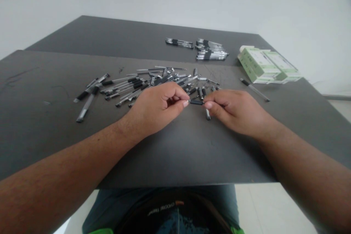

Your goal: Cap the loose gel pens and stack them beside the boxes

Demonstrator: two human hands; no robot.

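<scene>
Between my two hands a pen [196, 102] with a black grip is held level, just above the table's near half. My left hand [161, 108] pinches its left end between thumb and forefinger. The right end sits in the thumb and fingertips of my right hand [233, 109]. Fingers cover both ends, so only the black grip shows. Right behind my hands lies a loose heap of pens and pen parts [137, 84], with clear barrels, black grips and thin refills. A few short pieces lie close to my right fingertips.
Bundles of clear pens [211, 55] lie toward the back, with a smaller row of pens [179, 43] to their left. Green and white boxes [263, 67] stand at the right, a single pen [255, 89] before them. Several pens [89, 102] lie apart at left on the dark table [181, 153].
</scene>
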